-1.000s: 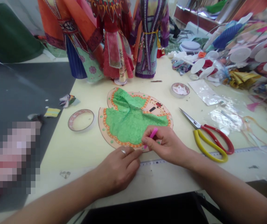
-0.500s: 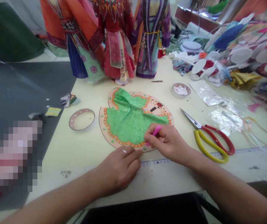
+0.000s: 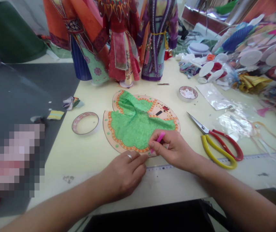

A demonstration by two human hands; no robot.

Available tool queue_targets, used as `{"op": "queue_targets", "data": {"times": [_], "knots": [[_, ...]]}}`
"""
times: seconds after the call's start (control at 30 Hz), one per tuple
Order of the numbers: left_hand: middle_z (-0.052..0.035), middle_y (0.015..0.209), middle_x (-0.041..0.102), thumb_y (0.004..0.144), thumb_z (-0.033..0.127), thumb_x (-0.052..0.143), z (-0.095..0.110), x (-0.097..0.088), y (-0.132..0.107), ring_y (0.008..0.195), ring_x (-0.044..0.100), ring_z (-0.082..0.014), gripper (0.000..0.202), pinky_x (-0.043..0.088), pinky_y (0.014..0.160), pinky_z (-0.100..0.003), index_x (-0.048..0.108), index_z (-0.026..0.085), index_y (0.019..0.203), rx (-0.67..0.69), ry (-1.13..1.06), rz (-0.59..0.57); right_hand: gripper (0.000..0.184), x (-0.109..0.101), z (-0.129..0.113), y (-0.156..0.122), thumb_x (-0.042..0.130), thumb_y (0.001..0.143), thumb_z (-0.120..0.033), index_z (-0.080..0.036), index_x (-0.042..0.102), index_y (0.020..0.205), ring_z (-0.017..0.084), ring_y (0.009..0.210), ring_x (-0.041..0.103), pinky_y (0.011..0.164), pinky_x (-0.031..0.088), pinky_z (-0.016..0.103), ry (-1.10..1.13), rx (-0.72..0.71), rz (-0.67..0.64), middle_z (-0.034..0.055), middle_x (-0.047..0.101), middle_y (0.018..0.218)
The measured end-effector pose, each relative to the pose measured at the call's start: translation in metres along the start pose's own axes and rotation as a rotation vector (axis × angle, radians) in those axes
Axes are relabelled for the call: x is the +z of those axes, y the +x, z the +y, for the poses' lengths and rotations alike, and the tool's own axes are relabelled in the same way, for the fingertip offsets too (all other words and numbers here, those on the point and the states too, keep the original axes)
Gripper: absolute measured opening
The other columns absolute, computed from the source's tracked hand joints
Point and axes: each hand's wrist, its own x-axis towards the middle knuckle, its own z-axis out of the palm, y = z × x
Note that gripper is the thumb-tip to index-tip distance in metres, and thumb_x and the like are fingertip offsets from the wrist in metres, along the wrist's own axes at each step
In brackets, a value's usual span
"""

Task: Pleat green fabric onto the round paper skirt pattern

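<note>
A round paper skirt piece (image 3: 138,125), green with an orange patterned border, lies flat on the cream table (image 3: 85,154). My right hand (image 3: 174,149) pinches a small pink tool (image 3: 159,138) with its tip on the near edge of the skirt piece. Beside it, my left hand (image 3: 122,174) rests on the table with a ring on one finger. Its loosely curled fingertips press the skirt piece's near rim.
Red and yellow scissors (image 3: 215,141) lie right of the skirt. A tape roll (image 3: 85,123) sits to the left, another roll (image 3: 187,93) behind. A clear ruler (image 3: 225,159) runs along the near edge. Dressed paper dolls (image 3: 121,42) stand at the back; craft clutter (image 3: 251,64) fills the right.
My right hand with the pink tool shifted slightly right along the skirt's near edge, then back a little. My left hand stayed put.
</note>
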Motion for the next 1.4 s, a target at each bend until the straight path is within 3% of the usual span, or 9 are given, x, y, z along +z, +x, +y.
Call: {"op": "queue_targets", "data": {"times": [0.4,0.77,1.4], "knots": [[-0.016,0.103,0.065,0.078,0.007,0.051,-0.0002,0.0008,0.0014,0.087,0.059,-0.0234,0.014,0.054,0.074,-0.038,0.061,0.006,0.088,-0.001,-0.003,0.014,0.018,-0.0057,-0.0004,0.0006,0.048,0.086,-0.024,-0.016,0.054,0.071,0.008,0.053,0.047,0.049,0.035,0.022,-0.002,-0.014,0.042,-0.0004,0.056,0.063],[-0.0147,0.103,0.065,0.079,0.007,0.048,-0.0013,0.0015,0.0017,0.087,0.058,-0.0237,0.013,0.054,0.073,-0.039,0.061,0.008,0.084,0.0,-0.012,0.007,0.019,-0.002,-0.0009,-0.0006,0.047,0.086,-0.024,-0.016,0.053,0.07,0.008,0.056,0.047,0.051,0.034,0.021,-0.03,-0.078,-0.04,-0.0009,0.055,0.064],[-0.0155,0.104,0.065,0.079,0.007,0.049,-0.0009,0.0016,0.0008,0.089,0.059,-0.0234,0.014,0.054,0.075,-0.039,0.061,0.007,0.087,-0.001,-0.012,0.005,0.016,-0.0067,-0.0021,0.0013,0.048,0.085,-0.021,-0.016,0.054,0.071,0.009,0.057,0.048,0.054,0.036,0.022,-0.063,-0.115,0.041,-0.0005,0.055,0.064]]}}
